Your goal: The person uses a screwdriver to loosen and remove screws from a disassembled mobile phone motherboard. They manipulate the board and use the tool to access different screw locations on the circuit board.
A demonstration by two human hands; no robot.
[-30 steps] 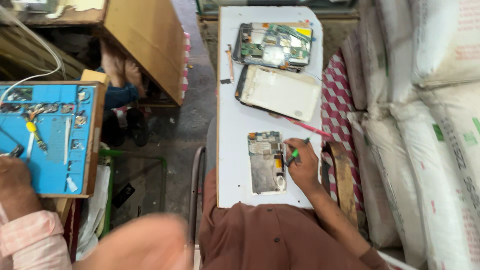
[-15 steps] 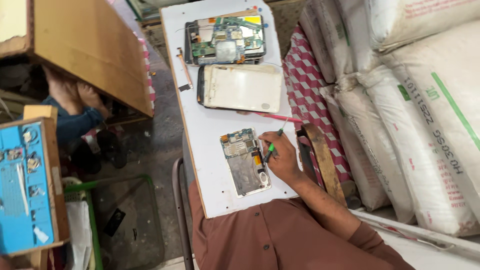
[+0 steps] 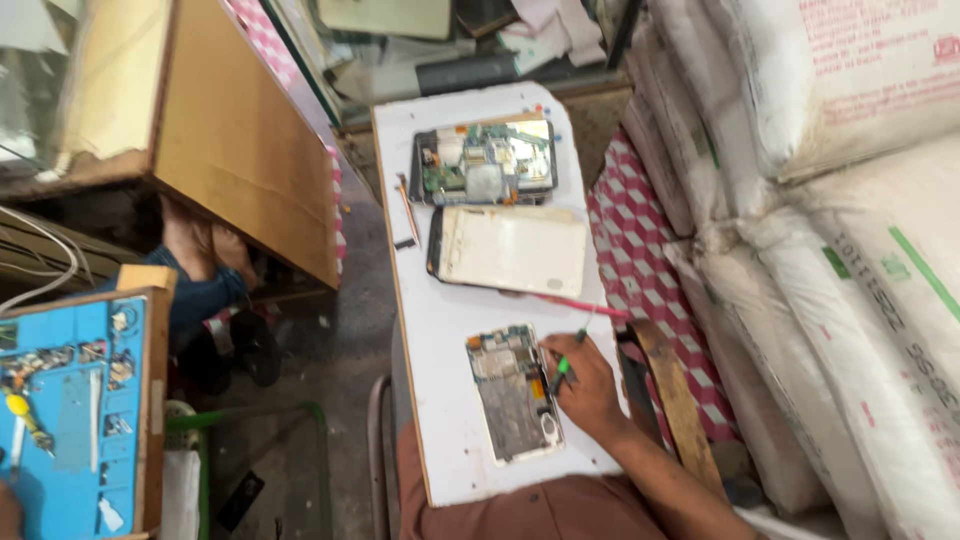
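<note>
Opened phone (image 3: 512,393): lies flat and face down on the white bench (image 3: 440,330), back cover off, circuit parts exposed, near the bench's front edge.
Right hand (image 3: 588,388): rests just beside the phone's right edge; its grip is closed around a green-handled screwdriver (image 3: 563,366), tip pointing toward the phone's upper right corner.
Left hand (image 3: 8,510): only a sliver shows at the lower left frame corner, so I cannot tell how its grip stands; it sits at the blue repair mat (image 3: 70,410).
Behind the phone: 1 pale tablet back cover (image 3: 512,250), and beyond it 1 opened tablet (image 3: 487,160) showing a green circuit board.
Pink stick (image 3: 580,306): lies on the bench between the cover and the phone.
Right side: stacked white sacks (image 3: 860,250) and a red-and-white checked cloth (image 3: 640,240).
Left side: a wooden box (image 3: 240,150).
Change since 0.5 s ago: the view has swung left, the blue mat now shows more fully, the phone and screwdriver hand keep the same pose.
</note>
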